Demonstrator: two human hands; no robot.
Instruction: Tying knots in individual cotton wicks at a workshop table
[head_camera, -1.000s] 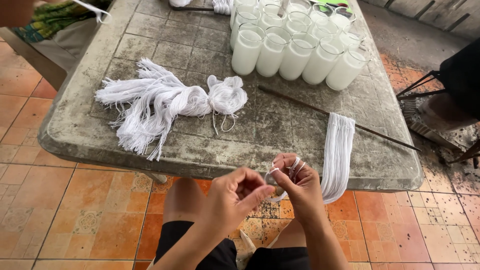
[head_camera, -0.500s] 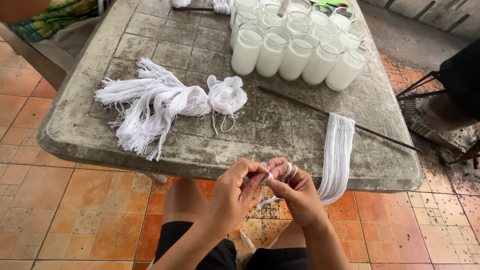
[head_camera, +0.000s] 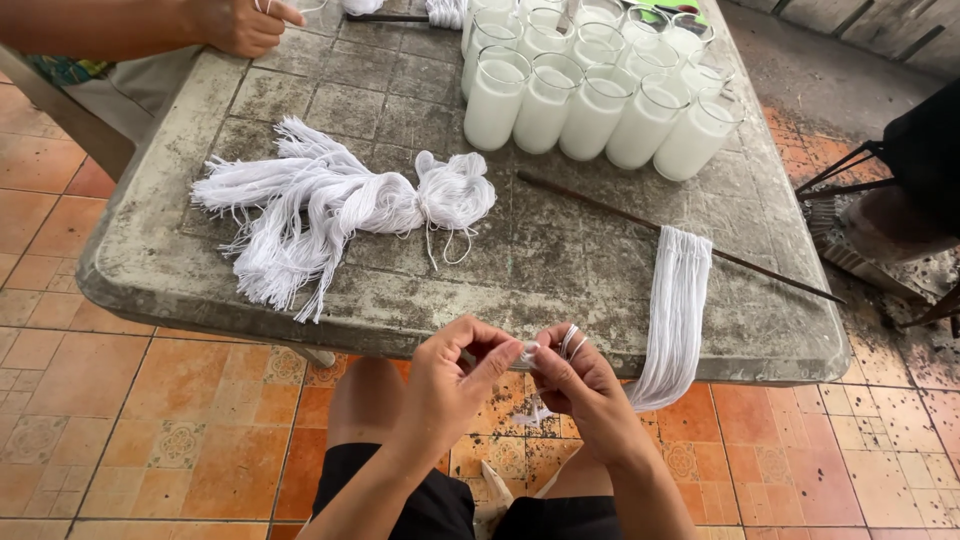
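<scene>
My left hand (head_camera: 455, 375) and my right hand (head_camera: 575, 385) meet just below the table's front edge, above my knees. Both pinch a short white string (head_camera: 530, 352); more of it is wound around my right fingers and a frayed end hangs down. Right of my hands, a neat bundle of cut white strings (head_camera: 676, 310) hangs over the table edge. A large tangled skein of white string (head_camera: 330, 205) lies on the left part of the weathered table (head_camera: 560, 260).
Several glasses filled with white wax (head_camera: 590, 95) stand in rows at the back. A thin dark rod (head_camera: 680, 238) lies diagonally near the cut bundle. Another person's hand (head_camera: 240, 25) rests at the far left corner. A black object (head_camera: 925, 150) stands right of the table.
My hands have drawn closer together and my left fingertips now pinch the string at my right fingers. Another person's hand has come into view at the top left.
</scene>
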